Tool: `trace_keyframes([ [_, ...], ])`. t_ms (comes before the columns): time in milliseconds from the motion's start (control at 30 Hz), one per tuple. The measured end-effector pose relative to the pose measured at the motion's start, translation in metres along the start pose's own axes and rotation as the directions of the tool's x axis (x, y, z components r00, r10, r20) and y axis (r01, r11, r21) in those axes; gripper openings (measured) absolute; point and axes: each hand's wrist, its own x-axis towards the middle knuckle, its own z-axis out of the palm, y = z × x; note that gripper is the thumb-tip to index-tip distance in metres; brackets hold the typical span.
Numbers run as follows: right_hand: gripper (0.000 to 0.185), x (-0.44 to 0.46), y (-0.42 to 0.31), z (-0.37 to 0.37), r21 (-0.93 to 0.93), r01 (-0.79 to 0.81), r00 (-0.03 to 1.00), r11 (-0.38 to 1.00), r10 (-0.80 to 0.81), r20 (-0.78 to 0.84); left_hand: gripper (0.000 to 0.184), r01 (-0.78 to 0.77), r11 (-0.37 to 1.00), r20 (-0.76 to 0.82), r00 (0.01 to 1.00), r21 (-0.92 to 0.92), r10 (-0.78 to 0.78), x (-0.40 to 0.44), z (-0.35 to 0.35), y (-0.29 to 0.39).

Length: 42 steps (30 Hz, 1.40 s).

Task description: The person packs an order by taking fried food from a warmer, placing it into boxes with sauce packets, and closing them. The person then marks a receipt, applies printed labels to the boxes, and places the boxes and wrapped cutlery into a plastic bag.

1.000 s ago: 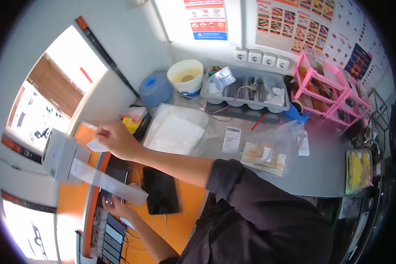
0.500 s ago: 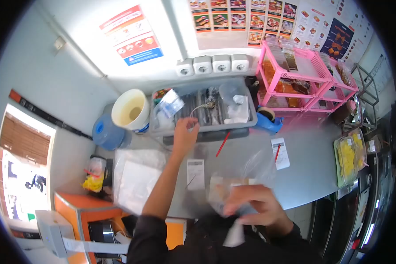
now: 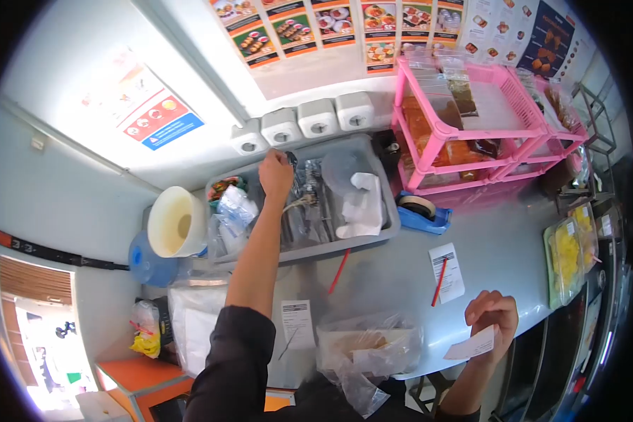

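Note:
My left hand point(image 3: 276, 174) reaches over the back of a grey plastic bin point(image 3: 390, 179), its fingers closed at a black item in clear wrap point(image 3: 292, 162) whose kind I cannot make out. Dark wrapped packets point(image 3: 318, 211) lie in the bin's middle. A small white paper slip point(image 3: 473, 344) is held against the palm of my right hand point(image 3: 494, 316), fingers curled, above the table's front right edge. Between my arms, near my body, a clear plastic bag point(image 3: 373, 352) with a light-brown package inside rests at the table edge.
Printed receipts point(image 3: 299, 323) and red sticks point(image 3: 340, 271) lie on the metal table. A blue tape dispenser point(image 3: 429, 219) sits right of the bin, below pink racks point(image 3: 436, 133). A cream bucket point(image 3: 163, 221) stands left. Yellow food fills clear containers point(image 3: 566, 257) at far right.
My left hand has moved from the bin's front edge to its back. My right hand has swung right, away from the bag, carrying the paper slip. The view has shifted.

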Motion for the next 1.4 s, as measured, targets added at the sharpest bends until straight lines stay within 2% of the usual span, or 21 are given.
trace_keyframes([
  [33,0.039,0.004,0.004,0.003,0.012,-0.005,1.000,1.000,0.005,0.022,0.015,-0.046,0.990,-0.116,0.993,-0.133,0.031,-0.001,-0.027,0.004],
  [100,0.039,0.010,0.014,0.014,0.065,-0.003,0.997,0.998,-0.002,0.072,0.008,-0.099,0.960,-0.277,0.961,-0.262,0.023,-0.010,-0.085,0.025],
  [133,0.040,0.013,0.012,0.022,0.069,-0.064,0.994,0.996,0.058,0.089,0.005,-0.134,0.932,-0.348,0.937,-0.338,0.008,-0.015,-0.105,0.033],
  [167,0.042,0.015,0.005,0.033,0.063,-0.124,0.987,0.990,0.117,0.108,0.004,-0.141,0.832,-0.331,0.942,-0.537,-0.055,-0.017,-0.128,0.034],
  [200,0.044,0.017,-0.003,0.044,0.053,-0.180,0.977,0.982,0.173,0.125,0.005,-0.111,0.595,-0.223,0.967,-0.796,-0.119,-0.026,-0.149,0.037],
  [233,0.032,0.018,-0.012,0.055,0.061,-0.174,0.968,0.983,0.159,0.196,0.007,-0.063,0.289,-0.105,0.986,-0.955,-0.131,-0.044,-0.182,0.055],
  [267,0.026,0.018,-0.023,0.070,0.079,-0.193,0.957,0.978,0.170,0.236,0.008,0.005,-0.046,0.010,0.996,-0.999,-0.094,-0.065,-0.216,0.072],
  [333,0.018,0.013,-0.045,0.100,0.097,-0.239,0.929,0.966,0.199,0.313,0.016,0.247,-0.417,0.223,0.969,-0.875,0.106,-0.113,-0.269,0.094],
  [400,0.016,0.002,-0.063,0.125,0.101,-0.123,0.931,0.987,0.080,0.355,0.015,0.412,-0.545,0.249,0.903,-0.730,0.349,-0.161,-0.302,0.110],
  [500,0.015,-0.017,-0.088,0.162,0.130,0.089,0.927,0.988,-0.130,0.352,0.021,0.525,-0.638,0.202,0.836,-0.563,0.510,-0.225,-0.326,0.126],
  [567,0.015,-0.033,-0.102,0.184,0.060,0.340,0.878,0.939,-0.339,0.338,0.024,0.471,-0.692,0.170,0.872,-0.548,0.458,-0.265,-0.338,0.147],
  [633,0.018,-0.052,-0.108,0.198,-0.043,0.552,0.786,0.833,-0.502,0.360,0.032,0.452,-0.710,0.151,0.882,-0.540,0.446,-0.293,-0.346,0.148],
  [733,0.024,-0.082,-0.119,0.219,-0.111,0.770,0.600,0.629,-0.653,0.463,0.035,0.453,-0.685,0.197,0.885,-0.571,0.422,-0.320,-0.360,0.152],
  [767,0.030,-0.092,-0.114,0.222,-0.083,0.786,0.573,0.612,-0.674,0.466,0.040,0.414,-0.661,0.188,0.902,-0.626,0.388,-0.328,-0.363,0.150],
  [900,0.033,-0.117,-0.111,0.224,-0.042,0.860,0.453,0.508,-0.724,0.520,0.035,0.411,-0.691,0.085,0.887,-0.595,0.454,-0.352,-0.378,0.150],
  [1000,0.033,-0.139,-0.113,0.219,-0.054,0.874,0.421,0.483,-0.697,0.580,0.035,0.442,-0.699,0.084,0.871,-0.562,0.484,-0.375,-0.385,0.159],
  [1167,0.033,-0.158,-0.121,0.203,-0.107,0.907,0.363,0.406,-0.630,0.687,0.032,0.406,-0.778,0.090,0.904,-0.479,0.417,-0.404,-0.386,0.171],
  [1300,0.031,-0.180,-0.124,0.188,-0.106,0.877,0.376,0.469,-0.533,0.758,0.030,0.352,-0.815,0.130,0.935,-0.460,0.330,-0.426,-0.378,0.171],
  [1333,0.031,-0.188,-0.122,0.183,-0.100,0.836,0.407,0.540,-0.486,0.774,0.030,0.342,-0.811,0.128,0.939,-0.474,0.321,-0.431,-0.372,0.167],
  [1367,0.031,-0.196,-0.120,0.177,-0.099,0.786,0.438,0.610,-0.436,0.786,0.025,0.311,-0.798,0.161,0.950,-0.516,0.266,-0.437,-0.365,0.160],
  [1400,0.030,-0.203,-0.117,0.170,-0.104,0.730,0.469,0.676,-0.384,0.796,0.022,0.225,-0.667,0.191,0.974,-0.711,0.125,-0.443,-0.362,0.156],
])
